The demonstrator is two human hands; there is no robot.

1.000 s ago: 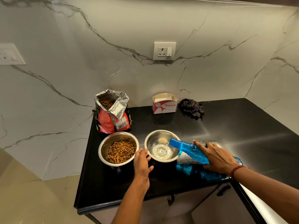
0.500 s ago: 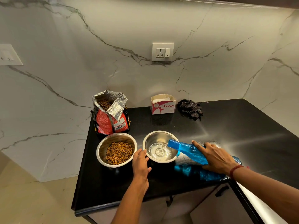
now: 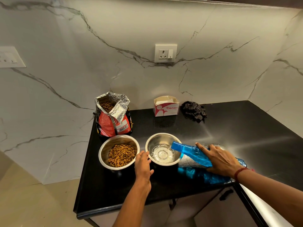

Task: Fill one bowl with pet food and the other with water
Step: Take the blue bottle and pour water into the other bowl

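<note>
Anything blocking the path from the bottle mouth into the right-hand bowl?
Nothing visible. The blue bottle has its mouth over the right rim of the water bowl, and the stream falls straight in. The right hand grips the bottle behind the neck; the left hand touches the bowl's left rim, clear of the stream.

You have two steel bowls [image 3: 106, 148] [image 3: 157, 138], one blue bottle [image 3: 188, 150], one food bag [image 3: 113, 123], one carton [image 3: 165, 108], one dark cloth [image 3: 193, 110], two wall sockets [image 3: 166, 53] [image 3: 9, 57], and your two hands [image 3: 143, 166] [image 3: 219, 159].
</note>
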